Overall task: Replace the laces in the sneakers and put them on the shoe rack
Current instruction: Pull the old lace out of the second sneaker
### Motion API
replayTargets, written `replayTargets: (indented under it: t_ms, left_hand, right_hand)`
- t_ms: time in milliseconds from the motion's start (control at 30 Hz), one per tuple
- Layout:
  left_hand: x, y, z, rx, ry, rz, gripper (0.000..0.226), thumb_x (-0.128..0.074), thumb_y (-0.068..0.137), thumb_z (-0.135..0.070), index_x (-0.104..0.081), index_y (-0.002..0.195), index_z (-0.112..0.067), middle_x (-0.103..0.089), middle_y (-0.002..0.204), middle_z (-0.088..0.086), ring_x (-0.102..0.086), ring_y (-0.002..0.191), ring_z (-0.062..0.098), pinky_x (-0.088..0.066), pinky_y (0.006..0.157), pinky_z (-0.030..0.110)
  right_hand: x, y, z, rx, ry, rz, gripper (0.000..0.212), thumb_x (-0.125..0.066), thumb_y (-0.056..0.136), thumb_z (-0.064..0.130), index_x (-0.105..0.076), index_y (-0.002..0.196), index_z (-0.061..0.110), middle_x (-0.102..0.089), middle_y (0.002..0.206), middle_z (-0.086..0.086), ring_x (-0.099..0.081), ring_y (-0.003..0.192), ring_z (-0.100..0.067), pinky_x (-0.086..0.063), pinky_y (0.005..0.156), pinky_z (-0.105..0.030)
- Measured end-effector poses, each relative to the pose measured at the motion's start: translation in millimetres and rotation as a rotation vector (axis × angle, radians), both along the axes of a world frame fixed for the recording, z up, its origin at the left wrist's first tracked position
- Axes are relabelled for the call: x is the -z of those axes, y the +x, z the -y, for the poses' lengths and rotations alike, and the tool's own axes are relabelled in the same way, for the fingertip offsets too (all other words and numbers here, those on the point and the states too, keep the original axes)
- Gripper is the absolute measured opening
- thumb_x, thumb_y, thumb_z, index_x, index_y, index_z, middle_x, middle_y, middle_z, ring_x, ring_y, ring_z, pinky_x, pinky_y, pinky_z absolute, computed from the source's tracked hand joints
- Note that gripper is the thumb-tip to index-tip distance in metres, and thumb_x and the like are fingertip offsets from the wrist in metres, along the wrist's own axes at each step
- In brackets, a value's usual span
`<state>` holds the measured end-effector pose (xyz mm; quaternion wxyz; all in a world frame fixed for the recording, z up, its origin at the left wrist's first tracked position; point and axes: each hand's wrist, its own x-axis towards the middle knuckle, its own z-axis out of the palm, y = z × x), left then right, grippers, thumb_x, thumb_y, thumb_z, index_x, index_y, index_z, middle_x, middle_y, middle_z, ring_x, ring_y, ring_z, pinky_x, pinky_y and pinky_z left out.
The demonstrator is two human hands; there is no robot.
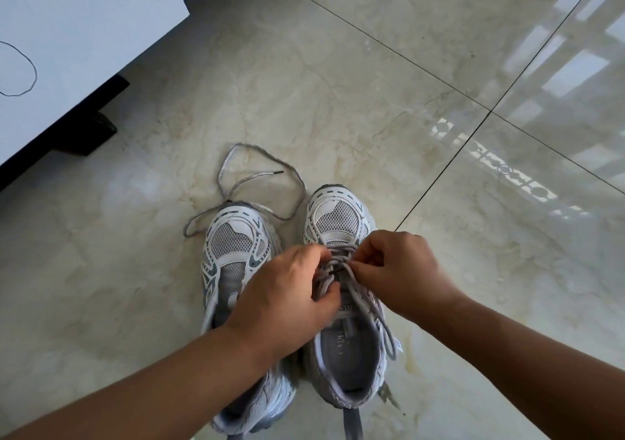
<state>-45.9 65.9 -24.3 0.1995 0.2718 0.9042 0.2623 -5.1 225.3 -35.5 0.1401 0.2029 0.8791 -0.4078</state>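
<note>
Grey lace (pixel 341 263) getting worked through right sneaker (pixel 341 291) on floor — left hand (pixel 287 299) and right hand (pixel 394 270) both pinching it. Next, probably: feeding tip through eyelet — steady aim needed.

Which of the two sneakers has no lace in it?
The left sneaker: its eyelets are bare. The right sneaker is laced, with both hands on it.

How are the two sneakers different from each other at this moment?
The right sneaker has a lace through its eyelets; the left sneaker shows none there, and a loose lace lies at its toe. Both hands, left hand and right hand, work on the right sneaker, not the left. Both are grey-white and point the same way.
</note>
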Motion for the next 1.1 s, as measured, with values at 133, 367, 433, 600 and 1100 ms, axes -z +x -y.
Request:
replayTargets:
  t_ms: [133, 367, 433, 600, 1100]
  left_hand:
    - [-2, 1, -1, -0.001, -0.017, 0.002, 0.037, -0.062, 0.079, -0.025, -0.056, 0.116, -0.023, -0.057, 0.106, -0.011, -0.056, 0.090, 0.008, -0.039, 0.075, 0.013]
    - [-4, -2, -3, 0.014, -0.070, 0.012, 0.042, -0.052, 0.079, -0.013, -0.050, 0.120, -0.022, -0.056, 0.115, -0.004, -0.057, 0.099, 0.018, -0.045, 0.085, 0.030]
    - [-4, -3, -3, 0.019, -0.069, 0.003, 0.042, -0.053, 0.079, -0.012, -0.052, 0.120, -0.021, -0.056, 0.114, -0.001, -0.058, 0.098, 0.021, -0.046, 0.084, 0.034]
    - [-2, -1, -2, 0.083, -0.078, -0.036, 0.036, -0.057, 0.067, -0.013, -0.060, 0.102, -0.016, -0.062, 0.090, 0.003, -0.064, 0.067, 0.025, -0.053, 0.054, 0.034]
    - [-1, 1, -3, 0.045, -0.069, -0.026, 0.042, -0.058, 0.075, -0.007, -0.055, 0.115, -0.018, -0.054, 0.102, 0.000, -0.060, 0.080, 0.023, -0.050, 0.066, 0.035]
  right_hand:
    - [0, -8, -2, -0.065, 0.015, 0.033, 0.014, -0.063, 0.079, 0.021, -0.060, 0.065, 0.022, -0.057, 0.061, 0.007, -0.050, 0.058, -0.005, -0.036, 0.050, -0.019]
    - [12, -1, -20, -0.391, 0.178, -0.292, 0.011, -0.053, 0.080, 0.018, -0.052, 0.069, 0.014, -0.045, 0.060, 0.009, -0.041, 0.052, -0.010, -0.032, 0.052, -0.020]
    - [13, -1, -27, -0.480, 0.280, -0.355, 0.020, -0.045, 0.083, 0.022, -0.053, 0.070, 0.008, -0.050, 0.061, -0.001, -0.044, 0.053, -0.021, -0.038, 0.054, -0.027]
    - [15, 6, -21, -0.331, 0.252, -0.297, 0.012, -0.053, 0.079, 0.017, -0.055, 0.069, 0.011, -0.052, 0.060, 0.002, -0.048, 0.053, -0.017, -0.042, 0.052, -0.029]
    - [12, 2, -35, -0.227, 0.127, -0.120, 0.014, -0.061, 0.084, 0.012, -0.056, 0.071, 0.012, -0.054, 0.062, 0.003, -0.049, 0.056, -0.013, -0.039, 0.054, -0.024]
